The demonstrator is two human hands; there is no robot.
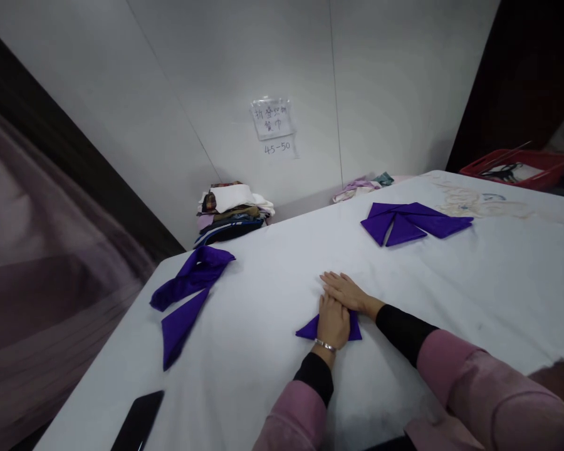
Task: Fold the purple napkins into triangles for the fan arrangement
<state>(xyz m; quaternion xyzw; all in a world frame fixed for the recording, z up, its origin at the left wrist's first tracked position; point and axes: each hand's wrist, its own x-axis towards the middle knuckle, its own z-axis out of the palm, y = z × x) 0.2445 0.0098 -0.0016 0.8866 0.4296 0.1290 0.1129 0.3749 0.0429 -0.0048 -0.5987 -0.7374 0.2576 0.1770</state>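
Purple folded cloth [307, 329] lies on white table [258, 288], corners poking out both sides of the hands. Left hand [334, 322] flat on it, palm down; right hand [346, 291] flat too, against left's fingers. Uneven pressure could skew layers; lifting might let folds spring open.

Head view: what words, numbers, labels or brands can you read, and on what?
"折叠织物 餐巾": handwritten on the upper paper sign on the wall; strokes slightly blurred, first line's last character least certain.
"45-50": handwritten on the paper strip below it.
No other text is readable.
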